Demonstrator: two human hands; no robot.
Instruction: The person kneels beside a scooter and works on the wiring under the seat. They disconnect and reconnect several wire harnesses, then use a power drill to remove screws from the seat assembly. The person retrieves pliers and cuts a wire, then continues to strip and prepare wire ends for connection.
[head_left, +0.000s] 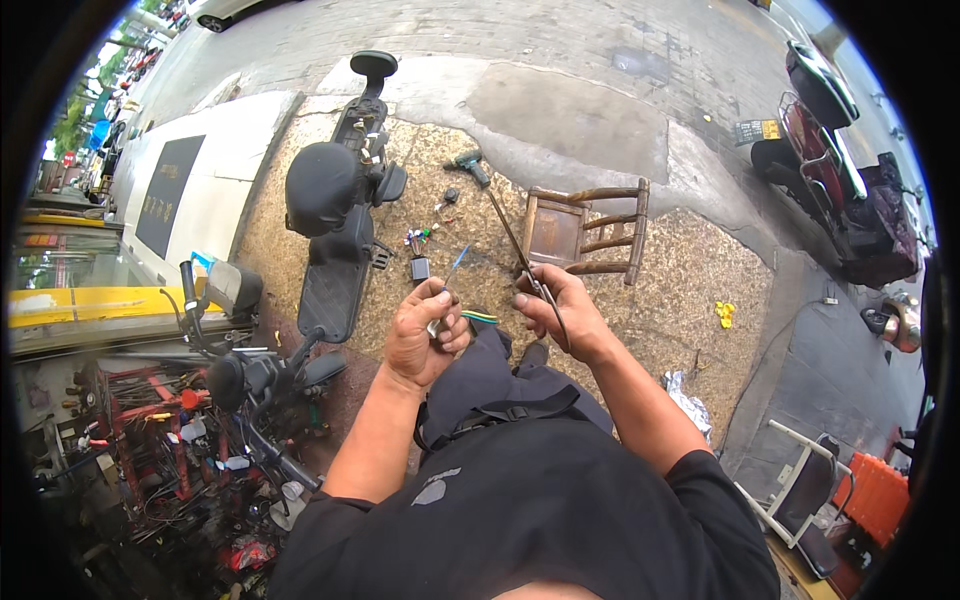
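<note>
My left hand (425, 330) is closed around a thin blue wire (458, 262) that sticks up from the fingertips. Yellow and green wires (480, 317) come out beside the lower fingers. In my right hand (562, 305) is a long, thin dark tool (508, 225), slanting up and to the left; its exact kind is unclear. The two hands are apart, over my lap. Just beyond the left hand, a small dark box (419, 268) lies on the ground with coloured wire connectors (417, 240) next to it.
A cordless drill (468, 166) and a small black part (450, 196) lie farther out. A wooden chair (560, 230) stands ahead right. On the left are an electric scooter (335, 240) and a cluttered red tool rack (150, 430). Yellow pieces (724, 314) and crumpled foil (688, 405) lie at right.
</note>
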